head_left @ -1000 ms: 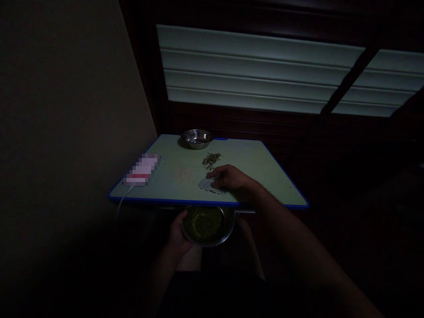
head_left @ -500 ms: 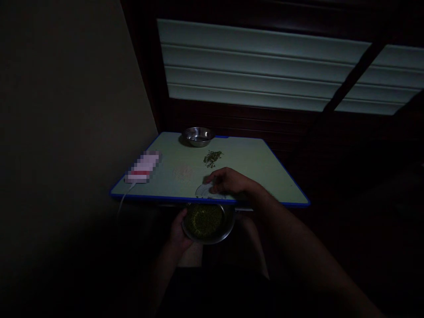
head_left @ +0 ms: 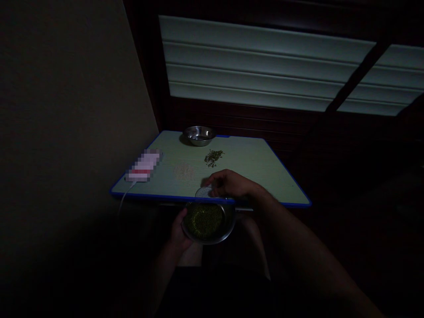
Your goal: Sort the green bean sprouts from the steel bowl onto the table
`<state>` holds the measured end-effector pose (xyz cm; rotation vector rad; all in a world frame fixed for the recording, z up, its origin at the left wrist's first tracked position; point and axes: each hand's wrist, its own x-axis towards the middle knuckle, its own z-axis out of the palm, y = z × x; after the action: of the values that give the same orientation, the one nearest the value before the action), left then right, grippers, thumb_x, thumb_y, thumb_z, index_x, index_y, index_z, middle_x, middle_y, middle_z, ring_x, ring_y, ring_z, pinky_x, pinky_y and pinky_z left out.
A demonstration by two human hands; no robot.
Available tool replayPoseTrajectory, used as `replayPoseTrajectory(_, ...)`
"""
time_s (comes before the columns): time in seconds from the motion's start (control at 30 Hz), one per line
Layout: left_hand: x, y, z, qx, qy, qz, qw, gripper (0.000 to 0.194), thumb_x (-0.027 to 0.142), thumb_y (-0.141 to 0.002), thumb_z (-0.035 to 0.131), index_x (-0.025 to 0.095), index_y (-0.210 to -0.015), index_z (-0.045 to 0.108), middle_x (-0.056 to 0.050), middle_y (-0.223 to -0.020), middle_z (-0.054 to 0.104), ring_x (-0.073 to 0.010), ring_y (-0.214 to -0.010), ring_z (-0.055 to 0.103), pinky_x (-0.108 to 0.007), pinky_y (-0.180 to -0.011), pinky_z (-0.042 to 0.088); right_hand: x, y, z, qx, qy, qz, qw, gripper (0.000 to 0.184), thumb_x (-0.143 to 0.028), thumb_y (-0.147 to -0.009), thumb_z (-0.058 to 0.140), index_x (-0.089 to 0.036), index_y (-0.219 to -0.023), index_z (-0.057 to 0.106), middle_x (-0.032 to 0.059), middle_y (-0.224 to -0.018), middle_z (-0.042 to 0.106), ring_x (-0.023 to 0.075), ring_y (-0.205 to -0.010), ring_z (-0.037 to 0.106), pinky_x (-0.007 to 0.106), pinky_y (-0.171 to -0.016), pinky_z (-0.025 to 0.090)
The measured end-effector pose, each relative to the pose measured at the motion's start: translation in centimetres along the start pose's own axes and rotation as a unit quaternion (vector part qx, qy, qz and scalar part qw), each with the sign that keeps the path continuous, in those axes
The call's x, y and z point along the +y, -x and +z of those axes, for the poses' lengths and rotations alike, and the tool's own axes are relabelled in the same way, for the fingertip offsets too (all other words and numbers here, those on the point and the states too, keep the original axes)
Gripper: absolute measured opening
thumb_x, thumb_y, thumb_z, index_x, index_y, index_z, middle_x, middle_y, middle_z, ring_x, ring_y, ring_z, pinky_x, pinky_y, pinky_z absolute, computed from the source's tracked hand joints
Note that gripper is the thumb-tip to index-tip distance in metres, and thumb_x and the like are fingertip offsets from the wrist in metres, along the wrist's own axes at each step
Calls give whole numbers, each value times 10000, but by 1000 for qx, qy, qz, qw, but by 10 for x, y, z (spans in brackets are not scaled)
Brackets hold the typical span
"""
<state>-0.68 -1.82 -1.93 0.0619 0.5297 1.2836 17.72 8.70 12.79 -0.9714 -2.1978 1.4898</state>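
Note:
My left hand [head_left: 180, 232] grips the left rim of a steel bowl [head_left: 228, 232] just under the board's near edge. Small green beans or seeds [head_left: 204, 221] fill the bottom of this bowl. Directly above it, my right hand [head_left: 228, 183] pinches a pale, see-through half-round plastic scraper [head_left: 202, 192]. The scraper lies at the board's front edge, partly covered by my fingers. Farther back on the board is a small loose pile of green-brown beans [head_left: 213, 157]. To its left shows a pale, faint patch [head_left: 184, 172], too dim to make out.
A second steel bowl [head_left: 199, 138] stands at the back of the pale, blue-edged board [head_left: 258, 163]. At the left lies a blurred-out phone-like device [head_left: 144, 165] with a white cable [head_left: 123, 201] hanging over the edge. A wall rises at the left, slatted panels behind.
My right hand has drawn the scraper slightly toward me, up to the board's edge above the bowl. Dark bits seen along its near side no longer show. My left hand keeps its hold.

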Motion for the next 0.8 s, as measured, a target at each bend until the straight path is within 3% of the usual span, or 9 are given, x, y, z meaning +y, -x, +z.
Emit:
replayPoseTrajectory(0.1,0,2,5,29,-2,-1,1000,233,269,-825,560,161,-924,741,-89,-867,784,-291,-948,706,-481,-999,448,3,-6,-16,29,-27,-3,999,393,-205,-641,741,-151,-1024,672,-46,-633,595,77,-543,498,211,-540,398)
replayPoseTrajectory(0.23,-1,4,11,73,-8,10,997,206,241,-821,557,165,-855,746,-77,-803,782,-266,-874,720,-455,-972,471,10,-17,-51,136,-38,12,990,294,-178,-592,727,-135,-877,671,-39,-588,582,80,-503,471,213,-492,374)
replayPoseTrajectory(0.37,-3,5,15,88,-11,4,996,208,237,-817,554,165,-829,748,-81,-799,782,-272,-871,723,-471,-979,465,24,-30,-76,280,-67,10,957,146,-258,-614,688,-151,-666,603,-41,-512,518,79,-466,426,223,-464,346)
replayPoseTrajectory(0.5,-4,4,19,97,-19,-5,995,205,216,-804,552,152,-813,747,-88,-772,779,-283,-878,725,-473,-977,470,39,-38,-84,381,-79,17,921,110,-243,-588,624,-177,-598,537,-43,-499,513,89,-474,443,220,-480,348)
replayPoseTrajectory(0.67,-4,2,18,121,-25,1,992,200,210,-784,564,153,-837,748,-84,-772,780,-289,-894,724,-475,-968,484,53,-36,-82,411,23,-6,911,101,-272,-599,582,-175,-608,553,-31,-541,547,100,-520,458,230,-523,352)
replayPoseTrajectory(0.8,-5,0,15,97,-5,2,995,211,209,-774,571,161,-872,751,-79,-783,783,-290,-897,724,-476,-957,492,59,-35,-79,399,95,-31,911,126,-271,-629,573,-157,-667,611,-14,-602,591,108,-575,479,236,-574,373)
